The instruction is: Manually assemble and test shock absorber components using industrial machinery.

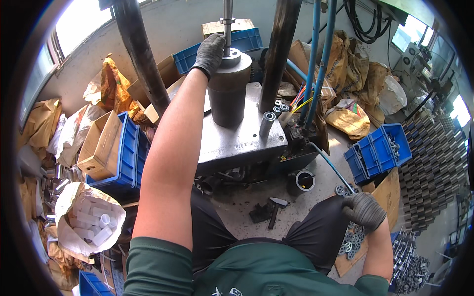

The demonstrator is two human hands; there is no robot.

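From the head camera, the left hand [210,52], in a dark grey knit glove, reaches up and forward to the top of a dark grey steel cylinder block [228,96] that stands upright on a flat steel press table [237,140]. Its fingers curl loosely over a thick silver metal ring [232,56] seated on the block's top, around the thin steel ram rod [227,22] that comes down from above; whether they pinch the ring or only rest on it cannot be told. Two dark steel columns [143,54] rise on either side of the block, leaving a narrow gap for the arm between them. Near the table's right edge stands a small grey metal sleeve [266,123], apart from the block.

The right hand [363,209], gloved alike, hangs low by the right knee, fingers bent down and closed in a loose fist over a heap of small silver metal rings [350,244] on a brown cardboard sheet [382,190]; what it holds is hidden. A blue plastic crate [377,150] sits just beyond. A hammer [275,209] lies on the concrete floor between the knees.
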